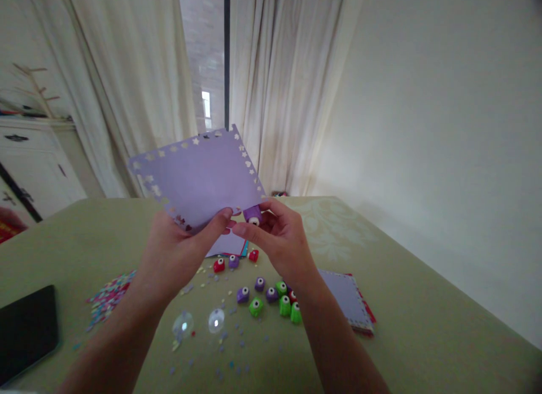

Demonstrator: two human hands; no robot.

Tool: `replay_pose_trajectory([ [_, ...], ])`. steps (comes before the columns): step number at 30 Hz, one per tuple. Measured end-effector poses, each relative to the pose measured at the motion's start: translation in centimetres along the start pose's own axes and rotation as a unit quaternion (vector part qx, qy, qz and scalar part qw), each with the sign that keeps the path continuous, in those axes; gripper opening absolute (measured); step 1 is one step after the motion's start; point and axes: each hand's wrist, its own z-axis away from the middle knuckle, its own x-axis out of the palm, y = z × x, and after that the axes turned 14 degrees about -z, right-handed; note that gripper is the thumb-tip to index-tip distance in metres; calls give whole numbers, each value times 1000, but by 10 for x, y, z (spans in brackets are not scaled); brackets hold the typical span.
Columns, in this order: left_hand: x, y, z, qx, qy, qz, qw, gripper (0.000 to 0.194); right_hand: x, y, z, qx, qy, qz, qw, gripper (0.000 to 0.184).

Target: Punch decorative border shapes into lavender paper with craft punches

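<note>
My left hand (186, 241) pinches the lower edge of a lilac sheet of paper (199, 179), held tilted above the table. Small shapes such as stars and hearts are cut out along the sheet's borders. Between the fingers and thumb of my right hand (277, 230) is a purple craft punch (253, 214) with a white knob, at the sheet's lower right edge. Whether the paper sits inside its slot I cannot tell. Below my hands lie several more small punches, among them a green one (256, 307), a purple one (243, 294) and a red one (219, 265).
A stack of punched paper (349, 301) lies at right, and more paper sheets (231, 244) lie under the held sheet. Colourful paper cutouts (110, 297) are piled at left beside a black tablet or phone (29, 332). Two clear round pieces (216, 320) and scattered bits lie in front.
</note>
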Motion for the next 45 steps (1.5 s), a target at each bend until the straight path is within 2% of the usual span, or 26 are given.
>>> replay_pose_trajectory([
  [6, -1, 3, -1, 17, 4, -13, 1000, 12, 1, -1, 2, 5, -7, -21, 1000, 28],
  [12, -1, 1, 1, 18, -4, -27, 999, 12, 1, -7, 3, 39, -15, 7, 999, 31],
  [24, 0, -2, -1, 6, 19, -6, 1000, 7, 1, -8, 4, 32, -7, 41, 999, 31],
  [32, -2, 0, -1, 15, -13, 1, 1000, 9, 3, -7, 2, 42, -3, -21, 999, 28],
  [37, -3, -1, -2, 26, -11, -13, 1000, 15, 1, -6, 1, 70, 2, -36, 997, 29],
  [41, -6, 0, -3, 40, -6, -28, 999, 11, -5, -3, 0, 77, 9, -21, 997, 27],
  [45, -4, -1, -3, 31, -30, -13, 999, 5, -7, -1, -1, 67, 8, -58, 996, 27],
])
